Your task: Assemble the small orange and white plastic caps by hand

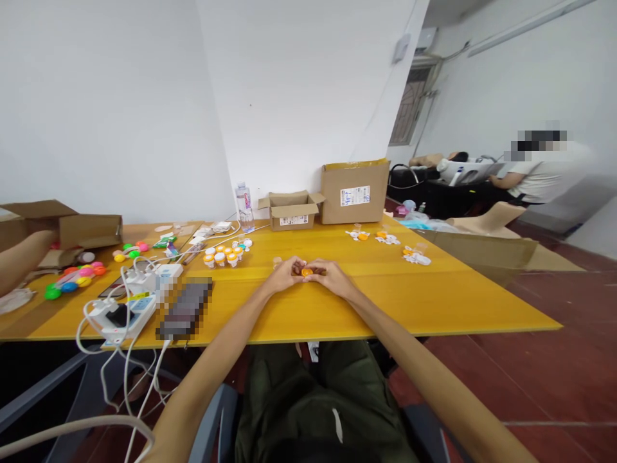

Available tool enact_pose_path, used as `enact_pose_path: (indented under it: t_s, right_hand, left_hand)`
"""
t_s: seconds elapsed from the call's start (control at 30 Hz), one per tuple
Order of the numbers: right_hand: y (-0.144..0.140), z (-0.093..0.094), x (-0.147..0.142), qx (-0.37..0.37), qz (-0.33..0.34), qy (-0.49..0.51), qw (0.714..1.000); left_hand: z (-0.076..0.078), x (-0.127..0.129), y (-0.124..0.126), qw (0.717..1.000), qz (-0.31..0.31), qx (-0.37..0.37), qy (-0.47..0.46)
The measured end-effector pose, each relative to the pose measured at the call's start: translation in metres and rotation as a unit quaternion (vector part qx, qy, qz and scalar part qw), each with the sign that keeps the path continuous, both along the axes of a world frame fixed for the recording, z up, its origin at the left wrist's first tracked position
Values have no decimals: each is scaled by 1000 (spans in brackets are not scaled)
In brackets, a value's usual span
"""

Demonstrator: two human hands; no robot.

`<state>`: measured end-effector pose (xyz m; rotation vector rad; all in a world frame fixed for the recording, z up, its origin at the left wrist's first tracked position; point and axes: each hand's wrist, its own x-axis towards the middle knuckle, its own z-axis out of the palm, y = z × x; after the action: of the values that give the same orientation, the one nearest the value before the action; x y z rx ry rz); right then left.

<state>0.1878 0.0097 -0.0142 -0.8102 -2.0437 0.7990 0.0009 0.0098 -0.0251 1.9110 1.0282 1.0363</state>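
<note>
Over the middle of the yellow table [299, 318], my left hand [286, 275] and my right hand [330, 276] meet. Both have their fingers closed around a small round orange piece [307, 272], partly covered by the fingertips. Just left of my left hand stands a small clear plastic cup [276, 262]. Farther left is a cluster of small white pieces with orange rims [222, 257]. Beyond my right hand lie small piles of orange and white plastic parts [361, 236], one of them, a white pile [417, 258], farther right.
An open carton [290, 212], a larger taped box [354, 193] and a water bottle [244, 207] line the wall. Left are a phone [186, 308], power strips [139, 312] with loose cables, coloured balls [70, 287] and another person's arm [24, 260]. A seated person [544, 170] is far right.
</note>
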Motion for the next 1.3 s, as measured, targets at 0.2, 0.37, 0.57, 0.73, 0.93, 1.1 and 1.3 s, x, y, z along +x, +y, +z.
enact_pose_path:
  t_s: [0.2,0.37,0.57,0.73,0.93,1.1,1.3]
  right_hand:
    - [3,-3,0,-13,14,13,1000]
    - [6,-6,1,-21,8,12,1000]
    - [7,-9,0,-47,7,22,999]
    - [5,-7,-1,-63,7,33,997]
    - [3,-3,-1,-82,18,36,996]
    - [6,-6,1,-78,22,40,996]
    - [9,-9,1,-73,18,44,996]
  left_hand:
    - [-2,1,1,1000,-1,-6,1]
    - [-2,0,0,1000,6,-7,15]
    - [-1,1,-2,1000,10,-6,14]
    - [-1,1,-2,1000,12,-6,17]
    - [0,0,-2,1000,14,-5,16]
    - [-2,0,-1,1000,9,-11,6]
    - [-3,0,-1,1000,6,-14,-2]
